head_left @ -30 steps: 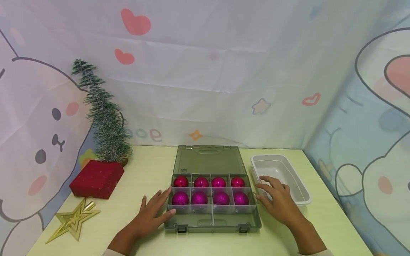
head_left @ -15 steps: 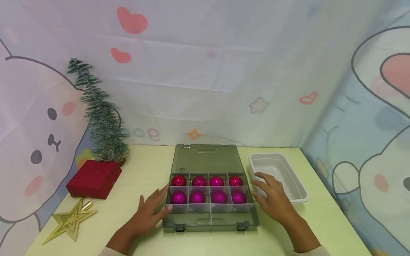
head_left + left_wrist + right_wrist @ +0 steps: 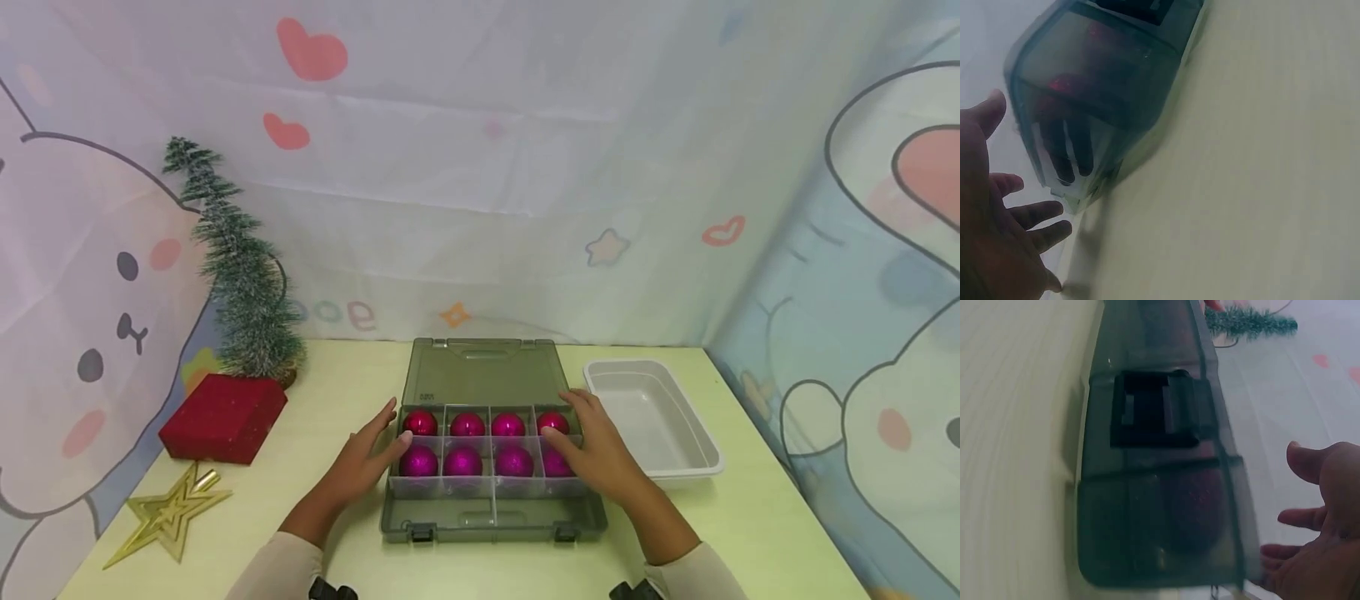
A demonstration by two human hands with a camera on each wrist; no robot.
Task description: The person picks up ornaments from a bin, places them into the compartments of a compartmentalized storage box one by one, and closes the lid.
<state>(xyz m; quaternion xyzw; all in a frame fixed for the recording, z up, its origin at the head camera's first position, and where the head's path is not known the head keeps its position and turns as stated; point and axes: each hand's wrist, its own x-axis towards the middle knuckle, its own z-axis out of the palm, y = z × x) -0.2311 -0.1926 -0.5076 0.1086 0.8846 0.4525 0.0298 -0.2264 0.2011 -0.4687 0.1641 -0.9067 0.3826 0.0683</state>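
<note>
A tinted plastic compartment box lies on the table with its lid laid back. Its back row holds shiny red and magenta baubles; glittery purple baubles fill the row in front. My left hand is at the box's left side, fingers spread, thumb at the left rim. Over the right rim reaches my right hand, its thumb above the right-end baubles, partly hiding them. Both wrist views show the left hand and right hand beside the box with nothing in them.
Right of the box stands a white plastic tub. At the left are a red box, a small artificial Christmas tree and a gold star topper. A printed cloth hangs behind the table.
My right hand has moved left from the tub's near side to over the box's right rim. The left hand has shifted slightly farther back along the box's side. The baubles stay in place.
</note>
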